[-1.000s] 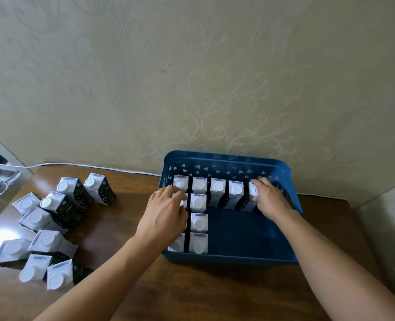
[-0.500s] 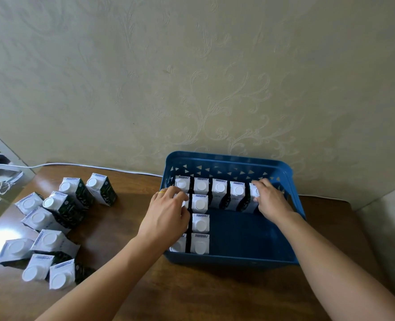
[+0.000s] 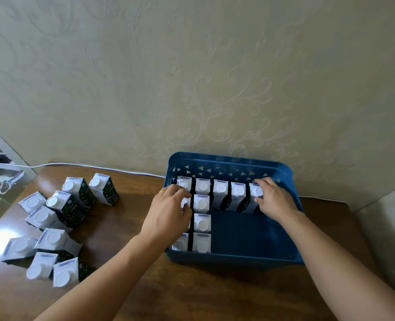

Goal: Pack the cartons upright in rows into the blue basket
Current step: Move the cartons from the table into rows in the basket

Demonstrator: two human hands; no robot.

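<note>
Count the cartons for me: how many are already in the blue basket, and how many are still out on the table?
In the basket: 10 cartons in sight; the left hand may hide one more
On the table: 9 cartons
Total: 19 cartons in sight

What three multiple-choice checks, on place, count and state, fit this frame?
1. Where do the loose cartons stand?
A left of the blue basket
B behind it
C right of it
2. How many cartons are in the basket's back row?
A three
B five
C eight
3. How are the packed cartons set?
A lying flat
B upside down
C upright

1A: they stand on the table on the basket's left.
2B: five white caps line the far wall.
3C: their caps face up.
</note>
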